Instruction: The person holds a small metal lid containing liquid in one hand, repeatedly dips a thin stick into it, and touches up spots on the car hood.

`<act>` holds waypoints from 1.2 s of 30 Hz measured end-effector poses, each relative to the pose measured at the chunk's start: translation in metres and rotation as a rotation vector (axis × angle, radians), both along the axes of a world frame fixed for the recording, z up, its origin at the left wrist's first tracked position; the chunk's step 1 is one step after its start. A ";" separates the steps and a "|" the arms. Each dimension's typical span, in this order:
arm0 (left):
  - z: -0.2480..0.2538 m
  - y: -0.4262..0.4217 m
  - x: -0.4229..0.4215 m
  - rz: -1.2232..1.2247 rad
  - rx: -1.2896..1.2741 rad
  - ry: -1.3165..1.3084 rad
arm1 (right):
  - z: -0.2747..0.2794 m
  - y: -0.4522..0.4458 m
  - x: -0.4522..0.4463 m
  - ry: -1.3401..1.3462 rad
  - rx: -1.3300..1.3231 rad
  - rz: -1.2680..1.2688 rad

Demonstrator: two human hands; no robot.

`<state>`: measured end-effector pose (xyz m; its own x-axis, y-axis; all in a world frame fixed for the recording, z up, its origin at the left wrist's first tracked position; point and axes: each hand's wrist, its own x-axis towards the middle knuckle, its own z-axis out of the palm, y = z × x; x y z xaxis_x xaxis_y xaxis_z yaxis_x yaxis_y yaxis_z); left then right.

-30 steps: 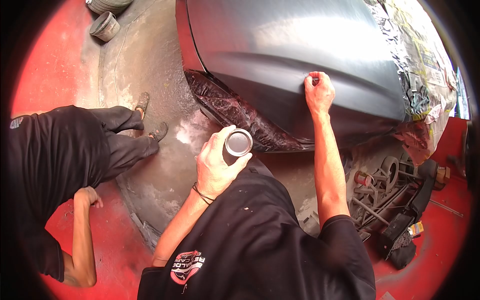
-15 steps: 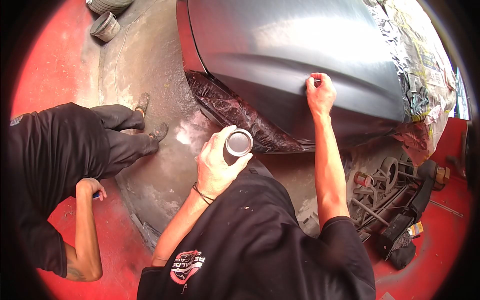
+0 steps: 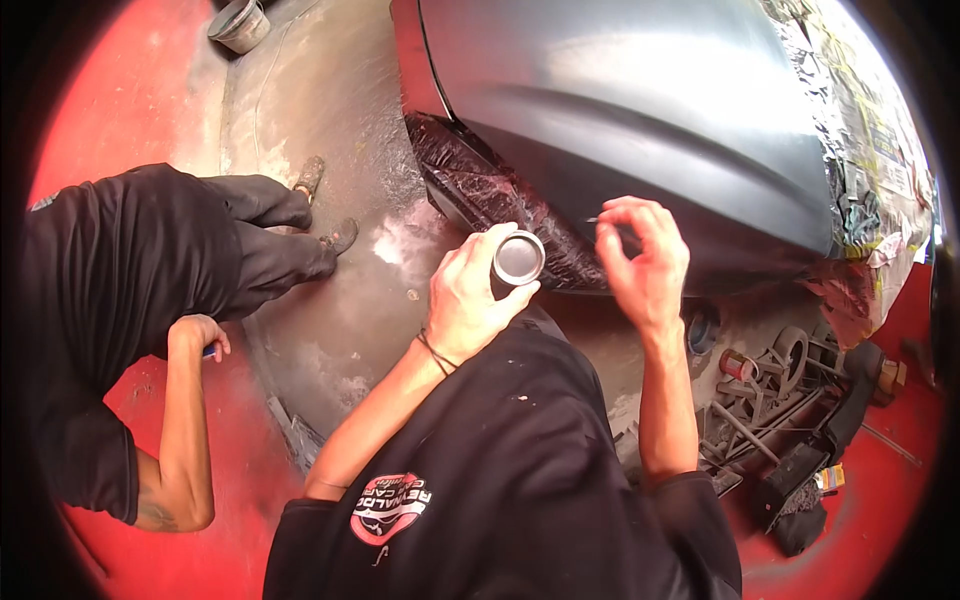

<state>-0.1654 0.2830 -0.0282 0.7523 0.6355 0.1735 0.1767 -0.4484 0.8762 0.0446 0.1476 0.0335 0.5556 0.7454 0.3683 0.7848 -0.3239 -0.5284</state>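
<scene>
My left hand (image 3: 468,298) is wrapped round a small round metal can (image 3: 519,259), its top facing up toward me. Over the lower edge of the dark grey car hood (image 3: 640,120), my right hand (image 3: 648,262) is raised with bent fingers. Thumb and fingertips are apart from each other, and a tiny dark thing shows at the fingertips, too small to name. Dark plastic sheeting (image 3: 490,195) covers the car's corner beside the can.
A person in dark clothes (image 3: 150,250) stands at the left. A bucket (image 3: 240,26) is at the upper left. Paper masking (image 3: 880,150) covers the car's right side. Metal parts (image 3: 745,425) and a red can (image 3: 737,364) lie at the lower right.
My right hand has drawn back from the hood's crease toward me, and its fingers have spread. The can remains in my left hand. The view has shifted, with the car now further right.
</scene>
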 end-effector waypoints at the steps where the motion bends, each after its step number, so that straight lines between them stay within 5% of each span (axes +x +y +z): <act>1: 0.000 -0.001 0.001 0.000 0.003 0.004 | 0.003 0.001 -0.012 -0.031 -0.027 0.053; 15: -0.001 -0.011 -0.005 0.008 0.029 -0.026 | 0.006 0.012 -0.059 -0.264 -0.160 0.203; 24: 0.000 -0.011 -0.008 -0.013 0.014 -0.020 | 0.013 0.003 -0.057 -0.126 -0.089 0.128; 30: -0.007 -0.009 -0.013 -0.005 0.010 -0.024 | -0.033 -0.012 0.029 0.267 0.139 -0.295; 36: -0.010 -0.010 -0.017 0.009 -0.015 -0.001 | -0.079 -0.001 0.128 0.122 0.073 -0.513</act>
<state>-0.1827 0.2726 -0.0385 0.7463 0.6450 0.1644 0.1803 -0.4336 0.8829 0.1729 0.1469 -0.0453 0.8842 0.3416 0.3188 0.4665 -0.6089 -0.6415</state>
